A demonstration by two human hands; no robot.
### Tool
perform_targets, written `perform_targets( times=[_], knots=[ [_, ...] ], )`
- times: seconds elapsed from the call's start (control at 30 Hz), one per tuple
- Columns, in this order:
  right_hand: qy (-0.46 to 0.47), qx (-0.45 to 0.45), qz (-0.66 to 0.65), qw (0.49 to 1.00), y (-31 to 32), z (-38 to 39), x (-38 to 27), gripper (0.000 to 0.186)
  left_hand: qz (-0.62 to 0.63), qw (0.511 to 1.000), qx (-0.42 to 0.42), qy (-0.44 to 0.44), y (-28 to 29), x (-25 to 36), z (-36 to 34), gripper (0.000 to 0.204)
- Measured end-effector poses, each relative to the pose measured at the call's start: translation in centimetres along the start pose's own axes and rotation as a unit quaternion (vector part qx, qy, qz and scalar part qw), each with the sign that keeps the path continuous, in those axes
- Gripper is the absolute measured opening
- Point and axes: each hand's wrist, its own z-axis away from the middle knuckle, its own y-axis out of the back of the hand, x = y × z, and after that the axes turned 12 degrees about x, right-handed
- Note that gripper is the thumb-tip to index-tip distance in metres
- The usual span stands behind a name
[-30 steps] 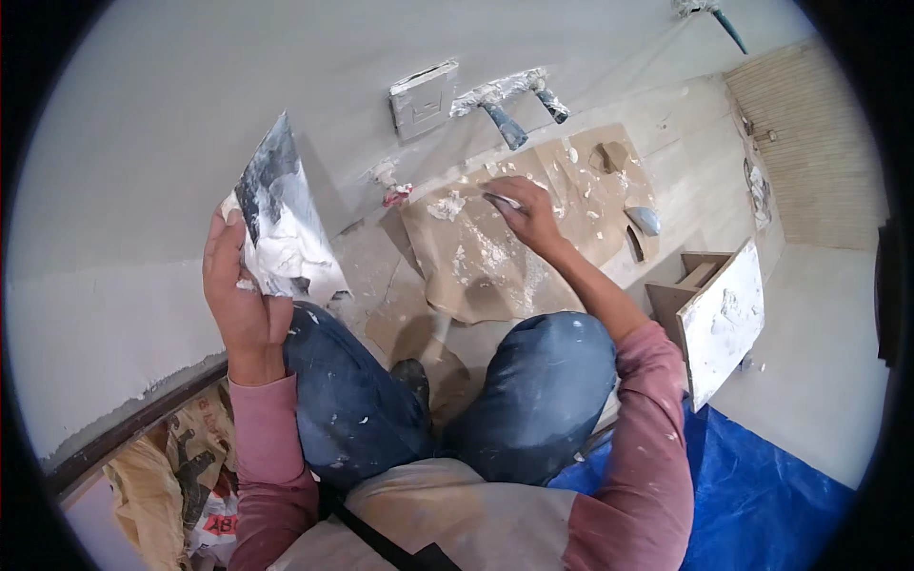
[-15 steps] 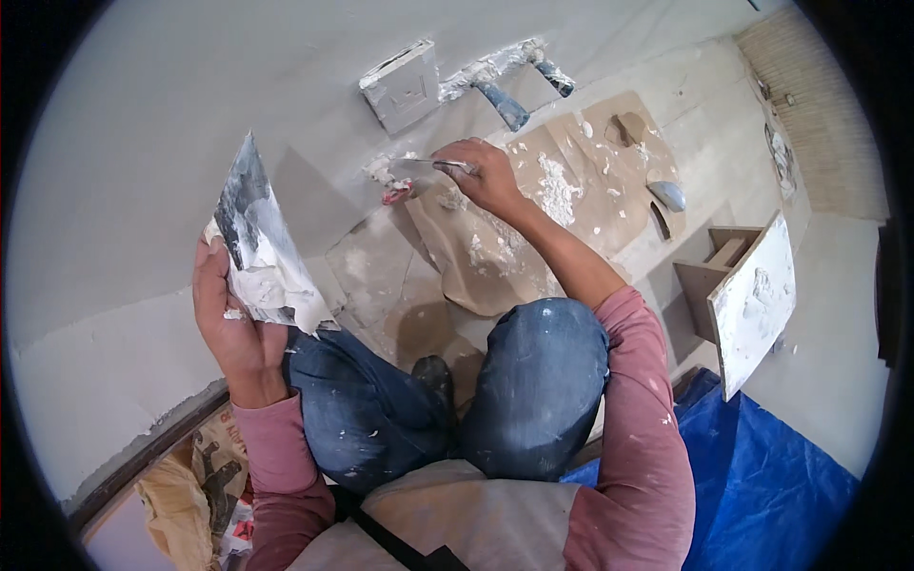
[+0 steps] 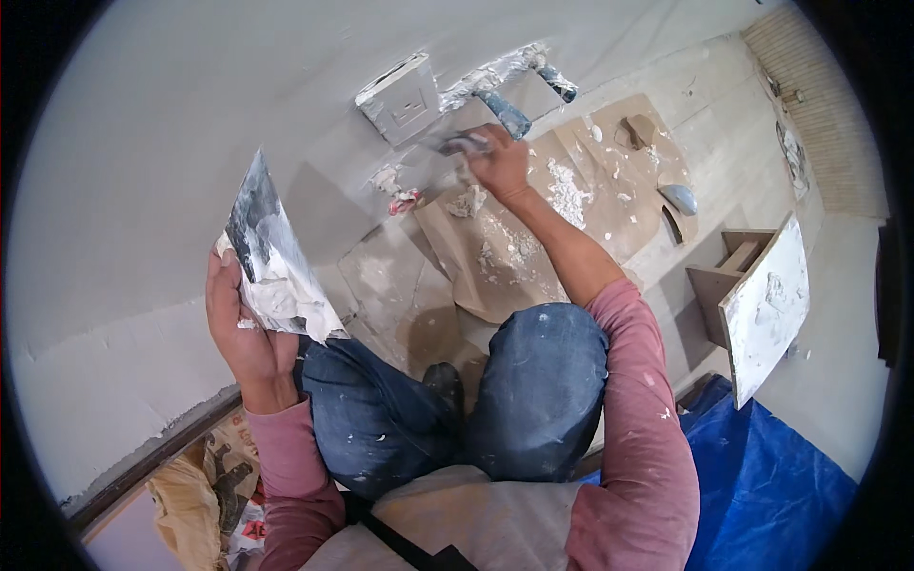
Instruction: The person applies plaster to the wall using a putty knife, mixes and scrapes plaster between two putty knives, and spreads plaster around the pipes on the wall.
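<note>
My left hand is closed on a flat metal trowel, held tilted before the wall; white plaster is heaped on its lower part, and no handle shows. My right hand grips a putty knife, smeared by motion, close to the wall. Just above it is a wall socket, crusted with plaster along its upper edge. Beside the socket, rough white plaster surrounds openings with blue pieces. Below the knife, a red fitting with plaster clumps sticks out low on the wall.
Brown paper strewn with plaster lumps covers part of the floor. At right stands a small wooden stand with a plaster-spotted white top, beside a blue tarp. Bags lie at lower left. My bent knees fill the near middle.
My right hand has shifted slightly right and up along the wall, with the knife now blurred. The left hand and trowel appear slightly lower and further right; the whole view has also shifted a little.
</note>
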Motion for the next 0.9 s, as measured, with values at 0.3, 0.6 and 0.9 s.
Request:
perform_targets(
  times=[0.3,0.6,0.9],
  knots=[
    [-0.190,0.014,-0.051,0.980,5.0,0.7,1.6,0.013,-0.009,1.000,0.027,0.007,0.2,-0.1,0.0,0.041],
    [0.091,-0.107,-0.133,0.981,0.3,0.9,-2.0,0.020,-0.011,0.998,0.059,0.000,-1.1,-0.2,0.0,0.034],
    [0.014,0.010,-0.073,0.997,0.5,0.0,0.0,0.010,-0.016,0.999,0.043,-0.002,-1.1,-0.2,0.3,0.035]
  ],
)
